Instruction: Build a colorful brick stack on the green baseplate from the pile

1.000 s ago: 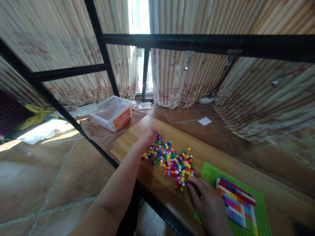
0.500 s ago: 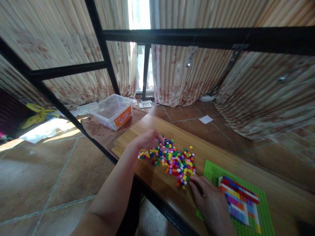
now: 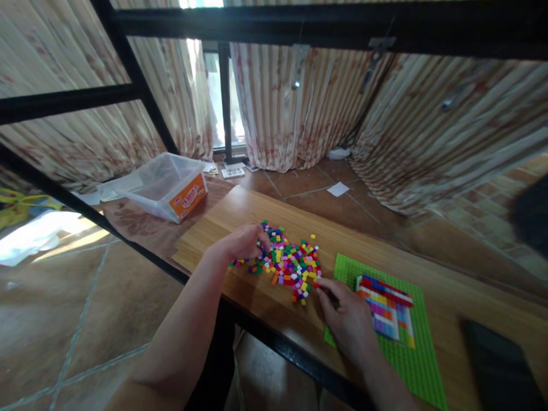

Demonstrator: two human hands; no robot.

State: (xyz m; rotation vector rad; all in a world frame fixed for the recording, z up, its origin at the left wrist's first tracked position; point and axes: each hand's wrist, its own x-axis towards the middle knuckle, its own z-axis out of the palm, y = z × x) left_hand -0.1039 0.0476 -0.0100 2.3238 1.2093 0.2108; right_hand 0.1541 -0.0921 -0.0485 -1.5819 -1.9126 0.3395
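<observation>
A pile of small colourful toy bricks lies spread on the wooden tabletop. My left hand reaches over the pile's far left part, fingers bent down among the bricks, with nothing visibly held. At the pile's near right edge, my right hand pinches a small red brick between thumb and forefinger. Beside and partly under that hand lies a green studded baseplate. On it sits a block of bricks in coloured rows, with a raised red, blue and white strip along its far side.
A dark flat object lies on the table at the right. Beyond the table's left end stands a clear plastic box with an orange label. Black metal bars cross in front of the curtains. Papers lie on the tiled floor.
The view has shifted right and down, bringing the dark flat object into sight. My left hand has moved from the pile's far end nearer along it, pushing bricks; my right hand stays at the near edge.
</observation>
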